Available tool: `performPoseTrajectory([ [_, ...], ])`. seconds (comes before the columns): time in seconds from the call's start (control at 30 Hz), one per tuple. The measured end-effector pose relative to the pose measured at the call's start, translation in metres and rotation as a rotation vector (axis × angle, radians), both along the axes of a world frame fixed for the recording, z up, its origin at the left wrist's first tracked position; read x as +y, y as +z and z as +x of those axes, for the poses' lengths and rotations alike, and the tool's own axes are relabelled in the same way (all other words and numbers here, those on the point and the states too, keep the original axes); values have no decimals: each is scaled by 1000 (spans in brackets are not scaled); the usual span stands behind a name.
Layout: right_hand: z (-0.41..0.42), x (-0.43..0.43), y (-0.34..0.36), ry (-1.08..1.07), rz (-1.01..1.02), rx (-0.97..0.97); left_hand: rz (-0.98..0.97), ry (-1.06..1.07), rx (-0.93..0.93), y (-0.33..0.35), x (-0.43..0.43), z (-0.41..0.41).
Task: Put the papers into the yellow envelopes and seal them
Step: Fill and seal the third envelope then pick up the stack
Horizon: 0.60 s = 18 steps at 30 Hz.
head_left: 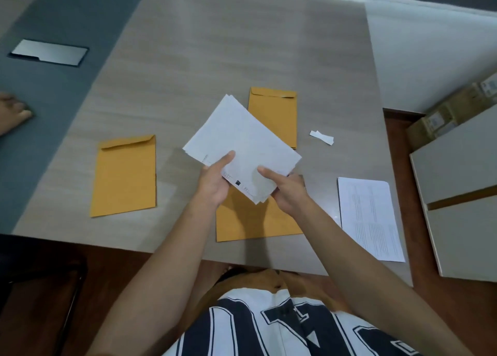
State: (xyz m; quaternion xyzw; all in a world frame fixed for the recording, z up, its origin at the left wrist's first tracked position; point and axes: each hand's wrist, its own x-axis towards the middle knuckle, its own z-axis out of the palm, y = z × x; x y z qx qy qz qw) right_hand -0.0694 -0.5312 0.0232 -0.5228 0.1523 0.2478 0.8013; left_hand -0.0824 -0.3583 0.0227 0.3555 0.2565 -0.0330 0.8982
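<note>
The left grip (pixel 215 178) was clamped on the near-left edge of the papers (pixel 242 140), thumb on top. The right grip (pixel 289 191) was closed on their near-right corner, one finger stretched across the top sheet. Together they held the white stack tilted above the table (pixel 188 59), its sheets slightly fanned rather than squared.

Furthest left on the table lay the left envelope (pixel 125 175), flat, with its flap folded down; whether it was sealed could not be told. Under the hands lay the near envelope (pixel 255 221), its upper end hidden by the stack. Beyond it sat the far envelope (pixel 273 116), flap also down and partly covered by the papers. To the right were a small white strip (pixel 321 136) and then a printed sheet (pixel 369 218), close to the table's edge.

The step in hand looked like readying the stack for insertion, with nothing yet entering an envelope. The next move probably called for squaring the sheets and freeing one hand to open the near envelope's mouth. The stack would then need to be fed in edge-first without catching.
</note>
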Motion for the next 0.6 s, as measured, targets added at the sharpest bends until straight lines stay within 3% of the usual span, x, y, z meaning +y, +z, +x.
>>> performPoseTrajectory([
  [0.1,3,2,3,-129,16,45,-26,-15,15,-3,-4,-2],
  [0.27,9,-10,5,-165,-99,51,23,8,91,-5,16,0],
  [0.6,12,-37,7,-11,-302,-97,726,-409,45,11,66,6],
])
